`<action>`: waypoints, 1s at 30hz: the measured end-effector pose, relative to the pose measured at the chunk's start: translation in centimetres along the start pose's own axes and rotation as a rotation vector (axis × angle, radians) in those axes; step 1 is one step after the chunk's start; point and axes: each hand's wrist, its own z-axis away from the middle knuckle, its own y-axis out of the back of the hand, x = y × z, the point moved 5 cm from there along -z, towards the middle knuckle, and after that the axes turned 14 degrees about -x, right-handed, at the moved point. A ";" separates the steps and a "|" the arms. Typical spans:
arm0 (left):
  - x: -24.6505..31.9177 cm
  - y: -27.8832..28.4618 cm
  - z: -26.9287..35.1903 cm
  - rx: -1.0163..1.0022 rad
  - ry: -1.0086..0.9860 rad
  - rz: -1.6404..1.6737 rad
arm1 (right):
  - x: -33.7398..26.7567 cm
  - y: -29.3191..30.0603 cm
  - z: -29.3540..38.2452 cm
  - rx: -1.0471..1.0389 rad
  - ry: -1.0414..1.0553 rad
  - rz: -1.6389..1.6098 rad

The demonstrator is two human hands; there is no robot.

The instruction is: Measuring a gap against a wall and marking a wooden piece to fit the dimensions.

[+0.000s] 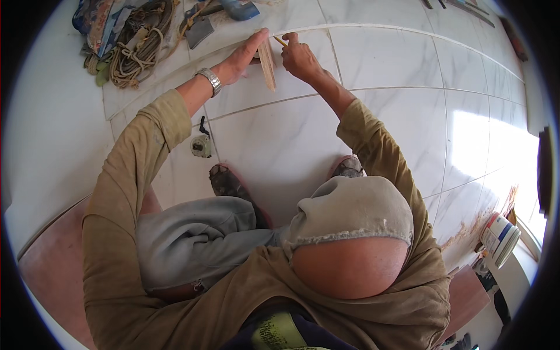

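Observation:
My left hand, with a metal watch at the wrist, grips a short wooden piece near the far side of the floor. The piece's far end meets a long, thin pale strip that runs across the tiles and looks bowed. Between the fingers of my right hand is a yellow pencil, its tip close to the strip, just right of the wood. Whether the tip touches the strip, I cannot tell. My left palm hides part of the wooden piece.
A tape measure lies near my left shoe. Coiled rope, a grey metal blade and a blue object lie at the far left. A white bucket is at right. Long dark pieces lie far right.

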 end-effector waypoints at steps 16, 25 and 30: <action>0.6 -0.3 0.4 -0.023 -0.040 0.000 | -2.6 -0.1 -1.1 0.007 0.125 0.391; 1.3 -0.8 1.1 -0.018 -0.030 0.001 | -2.6 -0.2 -0.8 0.024 0.133 0.413; 1.2 -0.7 1.1 -0.080 -0.047 -0.017 | -2.4 0.2 -0.7 0.000 0.074 0.395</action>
